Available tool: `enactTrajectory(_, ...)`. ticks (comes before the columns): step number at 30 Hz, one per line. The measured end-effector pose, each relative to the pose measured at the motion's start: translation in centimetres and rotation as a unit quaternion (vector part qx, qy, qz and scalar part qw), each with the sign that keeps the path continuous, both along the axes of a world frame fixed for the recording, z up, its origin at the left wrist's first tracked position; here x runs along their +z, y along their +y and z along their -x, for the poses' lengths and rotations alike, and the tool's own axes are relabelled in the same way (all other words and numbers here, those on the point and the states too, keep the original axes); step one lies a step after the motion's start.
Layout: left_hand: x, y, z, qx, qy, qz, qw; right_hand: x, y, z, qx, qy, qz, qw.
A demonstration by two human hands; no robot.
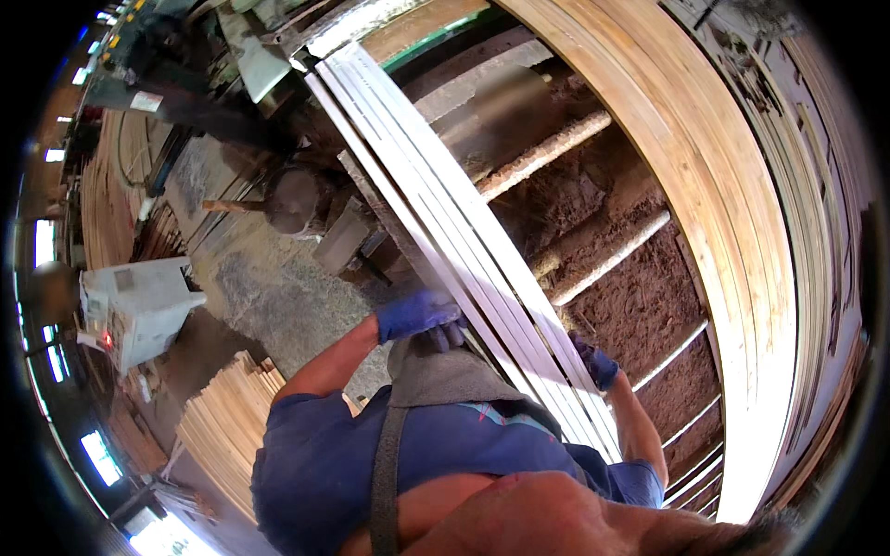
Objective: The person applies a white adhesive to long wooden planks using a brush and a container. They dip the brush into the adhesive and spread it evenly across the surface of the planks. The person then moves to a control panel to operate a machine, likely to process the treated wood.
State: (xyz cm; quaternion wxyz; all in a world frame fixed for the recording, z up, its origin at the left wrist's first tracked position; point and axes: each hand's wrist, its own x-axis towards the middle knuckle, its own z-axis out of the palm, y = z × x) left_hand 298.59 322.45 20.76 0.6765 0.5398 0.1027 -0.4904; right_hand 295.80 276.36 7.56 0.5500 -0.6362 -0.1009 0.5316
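Several long, pale wooden boards (pixel 491 278) lie side by side in front of me, running from the upper left down toward my right. At their left edge is my left hand (pixel 417 315) in a blue glove. Its fingers are curled close against the board edge, and what they hold, if anything, is hidden. My right hand (pixel 595 361), in a dark blue glove, closes on the outer right edge of the boards. Part of its fingers is hidden by the boards.
Metal rollers (pixel 616 258) span the frame right of the boards, above brown debris. Beyond them runs a stack of long yellowish planks (pixel 723 204). On the left stand a whitish machine box (pixel 139 306) and a pile of cut planks (pixel 227 417). Dust covers the floor (pixel 278 287).
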Motion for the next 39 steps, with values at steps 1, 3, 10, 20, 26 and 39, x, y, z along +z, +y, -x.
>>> enactTrajectory(1,-0.5,-0.4,-0.8,-0.005,-0.014,-0.011,1.0,0.6,1.4,1.5,-0.125,0.022,0.047,0.991)
enactTrajectory(3,-1.3,-1.6,-1.3,-0.003,-0.035,-0.024,0.999,5.1,4.5,-1.9,-0.108,0.138,0.097,0.98)
enactTrajectory(10,1.2,-7.5,-6.4,-0.038,-0.188,-0.03,0.981,6.8,-3.3,-4.6,-0.15,-0.039,0.146,0.977)
enactTrajectory(20,-6.7,-12.0,-11.8,-0.008,-0.21,-0.09,0.974,20.8,1.9,-0.1,-0.248,-0.097,0.035,0.963)
enactTrajectory(26,-7.1,-7.6,-12.8,0.049,-0.032,-0.041,0.997,7.7,6.3,11.1,-0.614,0.103,-0.01,0.782)
enactTrajectory(39,-10.6,-16.7,-19.0,0.253,-0.046,0.318,0.913,0.6,2.1,3.6,-0.771,0.04,-0.415,0.481)
